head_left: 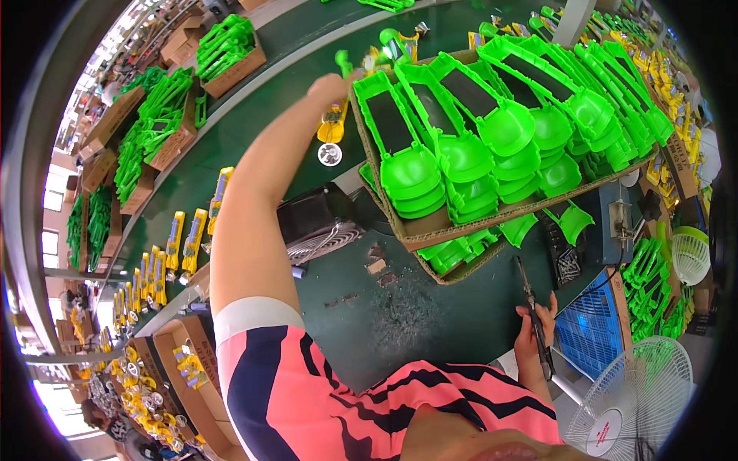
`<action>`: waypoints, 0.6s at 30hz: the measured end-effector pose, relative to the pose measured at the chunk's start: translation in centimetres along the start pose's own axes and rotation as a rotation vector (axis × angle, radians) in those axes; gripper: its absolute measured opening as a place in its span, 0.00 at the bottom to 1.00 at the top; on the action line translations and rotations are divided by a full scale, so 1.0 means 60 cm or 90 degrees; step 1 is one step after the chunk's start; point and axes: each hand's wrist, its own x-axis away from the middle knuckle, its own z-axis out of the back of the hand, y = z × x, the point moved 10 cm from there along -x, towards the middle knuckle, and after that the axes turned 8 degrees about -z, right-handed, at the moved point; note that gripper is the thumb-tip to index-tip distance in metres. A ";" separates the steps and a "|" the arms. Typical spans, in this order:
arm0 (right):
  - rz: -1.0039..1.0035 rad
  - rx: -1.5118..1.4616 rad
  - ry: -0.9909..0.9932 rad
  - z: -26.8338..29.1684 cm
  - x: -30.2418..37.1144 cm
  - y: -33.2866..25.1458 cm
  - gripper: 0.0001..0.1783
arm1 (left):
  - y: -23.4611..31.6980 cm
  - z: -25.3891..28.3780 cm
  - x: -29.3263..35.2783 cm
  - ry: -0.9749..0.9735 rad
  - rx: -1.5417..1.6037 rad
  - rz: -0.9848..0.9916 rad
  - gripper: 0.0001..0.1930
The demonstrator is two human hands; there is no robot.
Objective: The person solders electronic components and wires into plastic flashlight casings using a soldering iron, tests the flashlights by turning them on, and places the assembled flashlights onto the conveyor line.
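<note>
My left arm stretches far forward over the green conveyor, and my left hand (329,88) is at the near left corner of the cardboard box (442,237). Its fingers are mostly hidden. A small green part (343,61) shows just past the hand, and I cannot tell whether it is held. A yellow part with a round silver reflector (330,154) lies beneath the wrist. On the right, low over the bench, my right hand (536,326) is closed around a slim black-handled soldering iron (544,355), its thin metal tip pointing forward. Bright green plastic housings (419,173) are stacked in the box.
A black fan-like unit (315,219) stands left of the worktop (338,323), which carries scattered residue. Several yellow parts (175,240) line the left side. To the right are a blue crate (588,326), a white fan (642,399) and more green housings (653,280).
</note>
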 end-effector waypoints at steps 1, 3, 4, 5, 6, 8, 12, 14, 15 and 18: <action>0.012 0.006 0.009 0.002 0.000 -0.004 0.13 | -0.002 -0.011 -0.022 -0.072 0.030 -0.013 0.28; -0.004 0.013 -0.001 -0.001 -0.003 -0.001 0.13 | -0.040 -0.008 -0.055 -0.034 0.128 0.025 0.21; 0.005 0.024 0.009 0.001 -0.004 -0.005 0.13 | -0.041 0.022 -0.069 0.092 -0.011 -0.049 0.21; 0.005 0.016 0.006 0.000 -0.004 -0.006 0.13 | -0.032 0.044 -0.075 0.222 -0.146 -0.126 0.20; -0.010 0.006 0.002 0.000 -0.005 -0.003 0.12 | -0.046 -0.006 -0.099 0.071 -0.132 -0.141 0.21; -0.007 0.026 0.007 0.001 -0.006 -0.006 0.11 | -0.040 -0.050 -0.117 0.020 -0.019 -0.218 0.28; -0.015 0.008 0.046 0.011 -0.006 -0.009 0.08 | -0.013 -0.112 -0.098 -0.202 0.404 -0.163 0.39; -0.025 0.001 0.049 0.013 -0.007 -0.012 0.09 | -0.023 -0.083 -0.052 -0.208 0.295 -0.086 0.41; -0.006 0.004 0.057 0.018 -0.006 -0.022 0.09 | -0.036 -0.040 -0.024 -0.187 0.211 -0.052 0.40; 0.000 0.039 0.035 0.025 -0.011 -0.047 0.12 | -0.020 0.111 0.080 -0.167 0.180 -0.104 0.32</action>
